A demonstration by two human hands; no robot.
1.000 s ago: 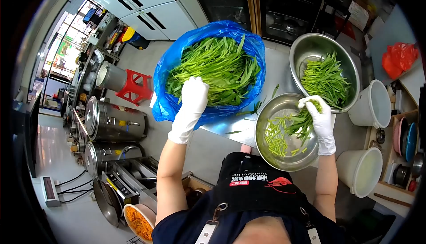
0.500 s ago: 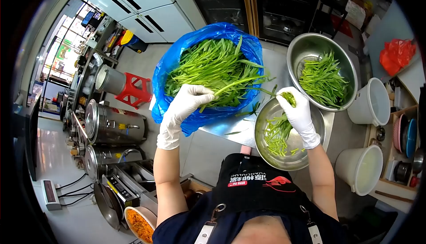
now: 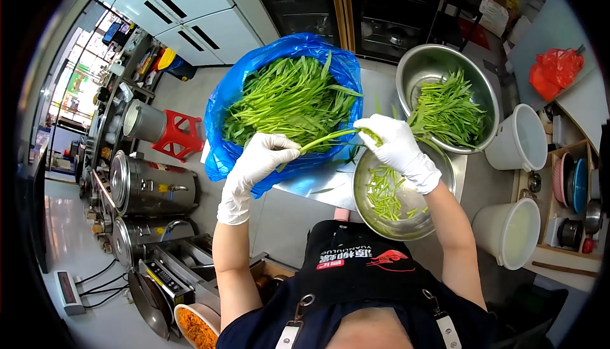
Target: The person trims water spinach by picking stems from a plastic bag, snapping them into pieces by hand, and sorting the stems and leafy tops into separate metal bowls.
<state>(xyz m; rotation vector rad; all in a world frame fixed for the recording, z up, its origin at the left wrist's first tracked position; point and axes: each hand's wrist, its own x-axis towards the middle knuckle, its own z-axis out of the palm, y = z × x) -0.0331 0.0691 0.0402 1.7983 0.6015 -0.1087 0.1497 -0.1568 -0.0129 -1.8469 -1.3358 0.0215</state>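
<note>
A long green stem of leafy vegetable, resembling water spinach (image 3: 329,137), stretches between my hands. My gloved left hand (image 3: 262,160) pinches one end in front of the blue plastic bag (image 3: 219,158), which is full of the same greens (image 3: 286,98). My gloved right hand (image 3: 395,146) closes around the other end, with more green stems partly hidden in its palm. Beneath that hand is a small steel bowl (image 3: 438,221) holding short cut-looking stem pieces (image 3: 384,193). Leafy lengths (image 3: 452,104) lie in the larger steel bowl (image 3: 403,85) behind it.
Bag and bowls rest on a metal table (image 3: 305,187). Two white buckets (image 3: 518,136) stand at the right. On the left are a red stool (image 3: 179,134) and large steel pots (image 3: 152,184). A bowl of orange shreds (image 3: 198,328) sits at lower left.
My right hand has moved left and up from over the small bowl to the stem's far end. My left hand keeps its pinch. The whole view has shifted slightly.
</note>
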